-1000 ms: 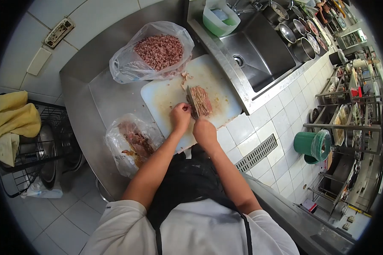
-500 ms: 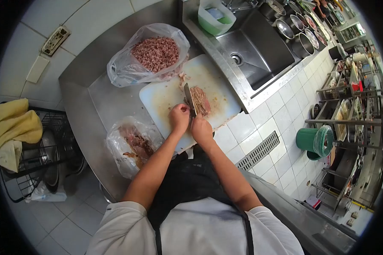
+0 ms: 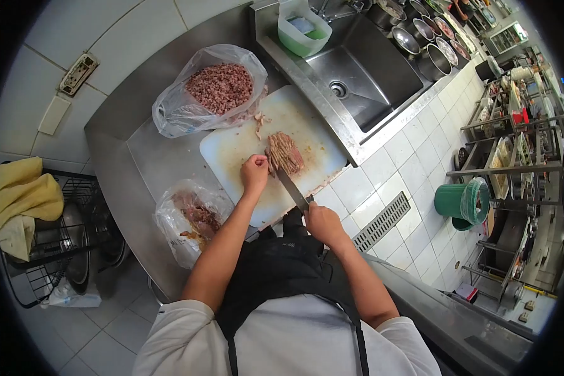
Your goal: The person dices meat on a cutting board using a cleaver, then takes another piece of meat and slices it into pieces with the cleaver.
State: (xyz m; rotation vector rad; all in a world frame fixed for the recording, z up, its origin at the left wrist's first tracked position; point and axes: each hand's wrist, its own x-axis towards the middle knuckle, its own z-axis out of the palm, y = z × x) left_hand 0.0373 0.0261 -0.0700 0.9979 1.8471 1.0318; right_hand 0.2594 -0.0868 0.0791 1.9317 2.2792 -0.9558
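A wide-bladed knife [image 3: 291, 188] is in my right hand [image 3: 323, 222], which grips its handle beyond the near edge of the white cutting board [image 3: 229, 143]. The blade tip meets the near side of the sliced meat [image 3: 284, 153] on the board. My left hand [image 3: 255, 172] is curled at the left side of that meat, fingers closed; whether they pinch a bit of it is too small to tell. Small scraps [image 3: 259, 122] lie above the meat. An open plastic bag of diced meat [image 3: 220, 88] rests at the board's far left corner.
Another plastic bag with meat pieces [image 3: 197, 216] lies on the steel counter [image 3: 153, 150], left of my left forearm. Beyond the board are a sink [image 3: 366, 69], a green-and-white container [image 3: 304, 34] and metal pots [image 3: 433, 61]. A green bin [image 3: 454, 202] stands right, on the floor.
My right hand has drawn the knife back toward me and to the right, so the blade no longer lies along the meat. My left hand stays beside the meat. The camera view has shifted slightly.
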